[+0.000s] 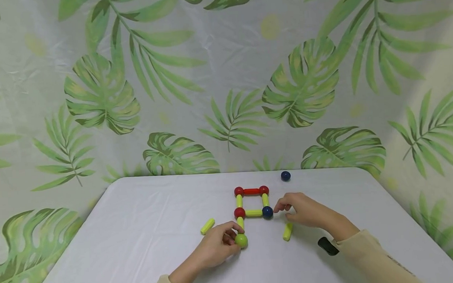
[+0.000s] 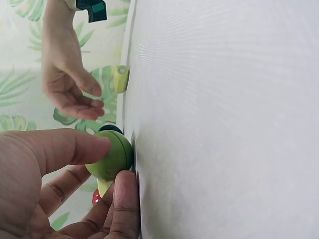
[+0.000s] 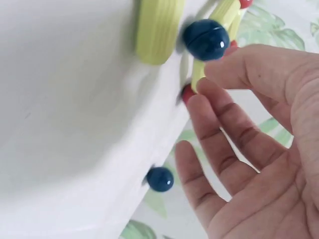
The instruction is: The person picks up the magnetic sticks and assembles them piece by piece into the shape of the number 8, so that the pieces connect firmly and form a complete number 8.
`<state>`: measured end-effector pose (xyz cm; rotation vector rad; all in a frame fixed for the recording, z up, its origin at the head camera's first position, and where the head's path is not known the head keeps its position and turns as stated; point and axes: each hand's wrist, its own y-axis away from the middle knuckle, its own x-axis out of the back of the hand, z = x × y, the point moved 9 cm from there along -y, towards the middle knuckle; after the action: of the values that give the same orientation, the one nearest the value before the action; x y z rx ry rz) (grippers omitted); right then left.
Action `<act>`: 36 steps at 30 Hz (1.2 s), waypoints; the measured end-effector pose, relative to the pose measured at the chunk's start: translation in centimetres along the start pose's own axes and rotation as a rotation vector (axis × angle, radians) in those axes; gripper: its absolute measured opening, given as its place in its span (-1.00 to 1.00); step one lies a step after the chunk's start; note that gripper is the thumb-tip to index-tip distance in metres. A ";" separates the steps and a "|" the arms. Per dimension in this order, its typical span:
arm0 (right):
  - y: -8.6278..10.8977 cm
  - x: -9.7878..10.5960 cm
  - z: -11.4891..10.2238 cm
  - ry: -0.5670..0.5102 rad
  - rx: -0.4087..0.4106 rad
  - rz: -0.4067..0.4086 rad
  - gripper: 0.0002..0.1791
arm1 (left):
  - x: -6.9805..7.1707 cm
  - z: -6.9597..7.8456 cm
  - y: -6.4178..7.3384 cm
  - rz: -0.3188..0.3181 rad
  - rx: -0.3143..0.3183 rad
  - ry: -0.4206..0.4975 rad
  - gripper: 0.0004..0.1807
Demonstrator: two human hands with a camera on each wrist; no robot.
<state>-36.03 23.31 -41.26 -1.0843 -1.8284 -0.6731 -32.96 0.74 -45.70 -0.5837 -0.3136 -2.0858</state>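
Note:
On the white table [image 1: 138, 214] lies a square of rods and balls. A red rod [image 1: 251, 191] spans its far side, and yellow-green rods [image 1: 254, 213] form the other sides. Three corners are red balls [image 1: 239, 212]; the near right one is a dark blue ball [image 1: 267, 212]. From the near left corner another yellow-green rod [image 1: 240, 223] runs toward me, ending at a green ball [image 1: 241, 241]. My left hand [image 1: 217, 243] pinches that green ball between thumb and fingers. Just right of the blue corner ball hovers my right hand [image 1: 304, 210], fingers loosely bent, holding nothing.
A loose yellow-green rod [image 1: 207, 226] lies left of the square. Another loose rod [image 1: 287, 232] sits below my right hand. Near the table's back edge is a second dark blue ball [image 1: 285, 176]. A leaf-patterned curtain [image 1: 230, 73] hangs behind the table.

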 end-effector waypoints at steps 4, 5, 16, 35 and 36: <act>1.1 -0.2 0.9 -0.013 -0.046 -0.029 -0.66 | 0.1 -0.1 0.0 -0.005 0.004 0.018 -0.66; 1.3 -0.3 1.2 -0.017 -0.058 -0.038 -0.65 | 0.0 -0.2 0.0 -0.007 0.006 0.023 -0.66; 2.5 -1.6 2.0 -0.089 -0.059 -0.075 -0.74 | 0.0 -0.3 -0.1 -0.013 0.020 0.044 -0.68; 2.9 -2.8 0.4 -0.151 0.012 -0.077 -0.84 | 0.0 -0.4 -0.1 0.003 0.016 0.048 -0.69; 2.9 -2.9 0.2 -0.155 0.017 -0.079 -0.84 | 0.0 -0.4 -0.1 0.004 0.015 0.049 -0.69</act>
<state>-32.89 23.64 -43.83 -1.0826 -2.0148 -0.6331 -33.12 0.58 -46.05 -0.5226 -0.2993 -2.0891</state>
